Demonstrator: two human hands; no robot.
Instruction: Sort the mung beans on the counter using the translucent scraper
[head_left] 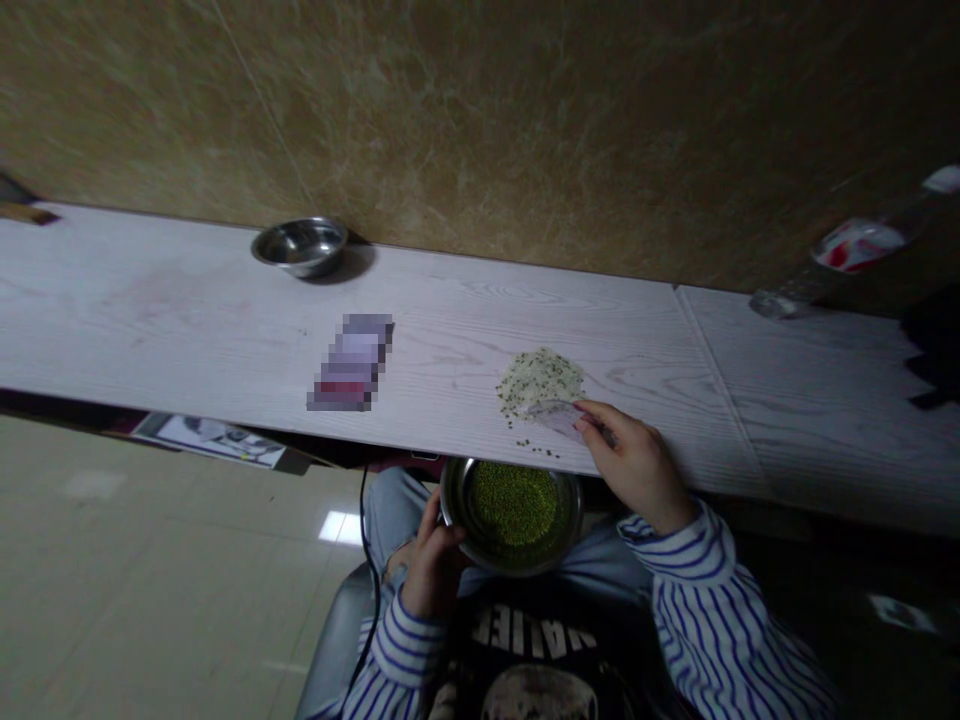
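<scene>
My left hand (435, 555) is closed on the rim of a steel bowl (574, 530), which sits over my lap just below the table edge. Green mung beans (516, 502) lie inside it. Between the thumb and fingers of my right hand (637, 460) is a thin, see-through plastic piece (553, 416); its exact kind is unclear. Its far end meets the near side of a pile of white rice mixed with green beans (541, 380) on the table. A few loose beans (523, 443) are scattered between the pile and the table edge.
A second steel bowl (300, 247) stands near the wall at the back left. A blurred-out flat phone-like object (351, 362) lies left of the pile. At the right, a clear bottle (855, 245) leans by the wall. The narrow white wooden table (630, 330) runs along the wall.
</scene>
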